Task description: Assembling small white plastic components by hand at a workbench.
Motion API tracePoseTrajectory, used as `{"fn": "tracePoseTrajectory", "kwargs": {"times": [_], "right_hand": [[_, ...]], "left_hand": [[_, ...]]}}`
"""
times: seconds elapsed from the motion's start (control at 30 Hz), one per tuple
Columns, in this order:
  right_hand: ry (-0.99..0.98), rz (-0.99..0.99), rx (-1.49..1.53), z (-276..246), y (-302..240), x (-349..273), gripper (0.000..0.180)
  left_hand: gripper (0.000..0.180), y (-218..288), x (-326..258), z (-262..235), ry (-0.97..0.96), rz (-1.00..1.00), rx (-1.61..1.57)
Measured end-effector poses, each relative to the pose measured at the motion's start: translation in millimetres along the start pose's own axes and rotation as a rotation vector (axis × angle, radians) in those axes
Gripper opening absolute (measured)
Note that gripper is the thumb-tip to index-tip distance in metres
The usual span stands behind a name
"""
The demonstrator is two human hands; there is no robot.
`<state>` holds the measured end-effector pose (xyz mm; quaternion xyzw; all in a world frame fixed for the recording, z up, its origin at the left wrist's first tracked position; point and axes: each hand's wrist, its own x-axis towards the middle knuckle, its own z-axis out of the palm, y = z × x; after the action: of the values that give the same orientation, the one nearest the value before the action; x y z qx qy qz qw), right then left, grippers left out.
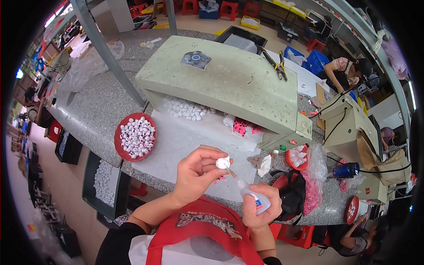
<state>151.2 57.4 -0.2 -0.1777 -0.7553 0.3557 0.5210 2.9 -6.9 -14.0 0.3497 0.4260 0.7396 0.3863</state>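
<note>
Person seated or standing at a speckled grey tabletop, cannot tell which. Left hand pinches a small white piece between thumb and fingers, raised over a white sheet. Right hand wrapped around a clear squeeze bottle, tilted so its narrow nozzle points up at the piece's lower edge; whether the tip touches, cannot tell. Left of the hands: red bowl heaped with small white pieces, dark marks on them. Beyond the hands: pale green housing, yellow-and-black pliers on top, more white pieces beneath.
</note>
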Motion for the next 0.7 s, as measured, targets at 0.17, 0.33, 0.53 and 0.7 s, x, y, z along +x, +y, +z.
{"fn": "tracePoseTrajectory", "kwargs": {"times": [0.17, 0.33, 0.53, 0.7], "right_hand": [[-0.034, -0.04, 0.015, 1, -2, 4, 0.023], [-0.087, 0.096, -0.026, -4, -11, 6, 0.017], [-0.045, -0.032, -0.019, -3, -3, 9, 0.021], [-0.038, -0.02, 0.015, -4, -3, 8, 0.022]], "left_hand": [[0.026, -1, 1, -1, -0.023, 0.008, 0.016], [0.026, -1, 1, -4, -0.008, 0.032, 0.035], [0.028, 3, 2, -4, 0.013, -0.065, 0.022], [0.025, 3, 5, -9, -0.011, -0.2, -0.077]]}}
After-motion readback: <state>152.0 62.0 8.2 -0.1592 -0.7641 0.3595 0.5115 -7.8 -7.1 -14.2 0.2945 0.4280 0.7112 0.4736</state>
